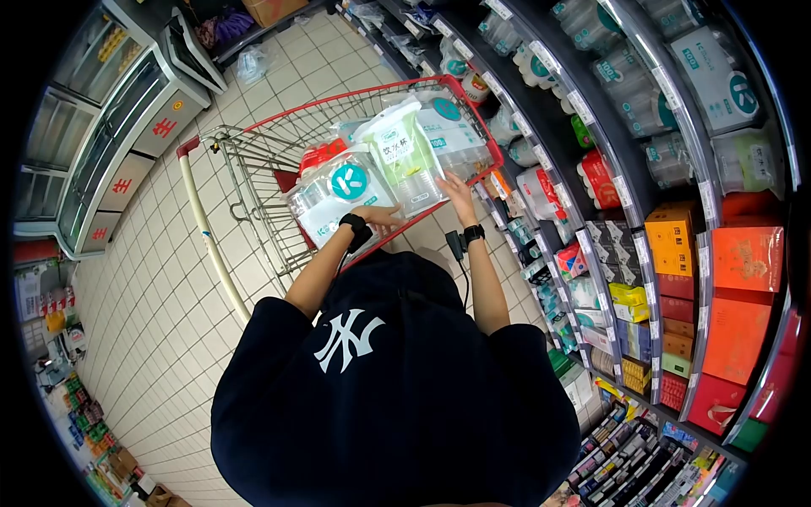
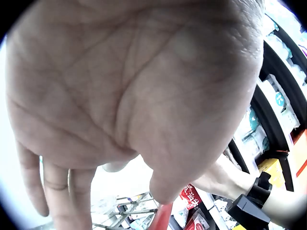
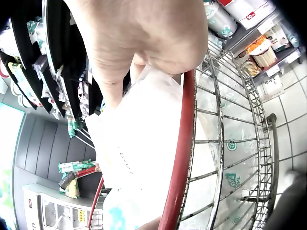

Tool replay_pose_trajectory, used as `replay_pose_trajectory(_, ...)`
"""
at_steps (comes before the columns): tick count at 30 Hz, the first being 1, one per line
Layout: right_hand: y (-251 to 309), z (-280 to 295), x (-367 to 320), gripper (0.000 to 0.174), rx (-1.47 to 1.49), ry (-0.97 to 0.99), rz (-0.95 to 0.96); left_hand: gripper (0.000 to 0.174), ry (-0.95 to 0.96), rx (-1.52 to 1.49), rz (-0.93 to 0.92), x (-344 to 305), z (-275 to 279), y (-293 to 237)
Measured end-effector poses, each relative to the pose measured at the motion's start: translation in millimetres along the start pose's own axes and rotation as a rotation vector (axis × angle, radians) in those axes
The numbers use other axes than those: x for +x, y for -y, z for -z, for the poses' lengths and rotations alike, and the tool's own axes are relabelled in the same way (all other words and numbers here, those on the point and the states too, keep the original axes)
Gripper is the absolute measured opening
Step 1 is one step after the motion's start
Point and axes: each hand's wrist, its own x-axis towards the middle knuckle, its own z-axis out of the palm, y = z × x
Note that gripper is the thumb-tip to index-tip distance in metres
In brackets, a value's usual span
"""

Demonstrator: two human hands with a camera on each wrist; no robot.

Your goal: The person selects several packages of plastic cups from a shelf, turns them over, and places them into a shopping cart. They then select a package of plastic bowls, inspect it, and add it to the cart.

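Observation:
In the head view, a green-and-white pack of plastic cups (image 1: 405,156) lies slanted on other packs in a red-rimmed shopping cart (image 1: 296,108). My right hand (image 1: 459,196) pinches this pack's near right edge, the thumb on one side and the fingers behind it in the right wrist view. With fingers stretched out, my left hand (image 1: 378,218) lies over the near edge of a clear pack with a teal round logo (image 1: 348,182). The left wrist view shows the open palm, with nothing gripped in it.
Another teal-logo pack (image 1: 452,127) and a red package (image 1: 323,155) are in the cart. Stocked shelves (image 1: 625,194) curve close along the right. A freezer case (image 1: 127,144) stands on the left, across the tiled floor (image 1: 160,287).

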Motion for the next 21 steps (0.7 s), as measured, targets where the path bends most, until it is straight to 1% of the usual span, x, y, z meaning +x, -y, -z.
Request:
replay_pose_trajectory(1,-1,-1,1,0.051,0.008,-0.003,0.015,0.104,-0.002,-0.030,-0.047,1,1,2)
replay_pose_trajectory(3,1,0,1,0.050,0.015,-0.008,0.029,0.103,-0.010,-0.030,-0.040,2,-1,3)
replay_pose_trajectory(5,6,-1,1,0.050,-0.076,-0.039,0.023,0.103,-0.018,-0.031,-0.032,0,-1,1)
replay_pose_trajectory(7,3,0,4,0.050,-0.077,-0.047,0.013,0.101,-0.050,0.067,0.028,0,1,-5)
replay_pose_trajectory(8,1,1,4,0.049,-0.079,-0.052,0.001,0.101,-0.051,0.063,0.028,0,2,-8)
replay_pose_trajectory(10,0,0,3,0.050,-0.058,-0.039,-0.004,0.101,-0.066,0.161,0.072,16,9,-3)
replay_pose_trajectory(11,1,1,3,0.051,-0.039,-0.027,-0.009,0.098,-0.090,0.176,0.091,26,10,0)
replay_pose_trajectory(14,1,-1,1,0.055,-0.007,0.007,0.023,0.095,-0.102,0.192,0.130,23,10,-6)
replay_pose_trajectory(15,0,-2,1,0.055,-0.005,0.011,0.020,0.085,-0.145,0.190,0.116,18,8,-8)
replay_pose_trajectory(16,1,1,2,0.056,-0.013,0.015,0.051,0.085,-0.145,0.190,0.116,15,7,-14)
replay_pose_trajectory(18,-2,-2,1,0.058,-0.011,0.028,0.077,0.073,-0.201,0.221,0.047,9,5,-13)
replay_pose_trajectory(19,0,-1,1,0.058,-0.037,0.022,0.074,0.073,-0.201,0.221,0.047,10,4,-14)
replay_pose_trajectory(21,-1,-2,2,0.059,-0.059,0.018,0.070,0.062,-0.218,0.223,0.051,11,2,-13)
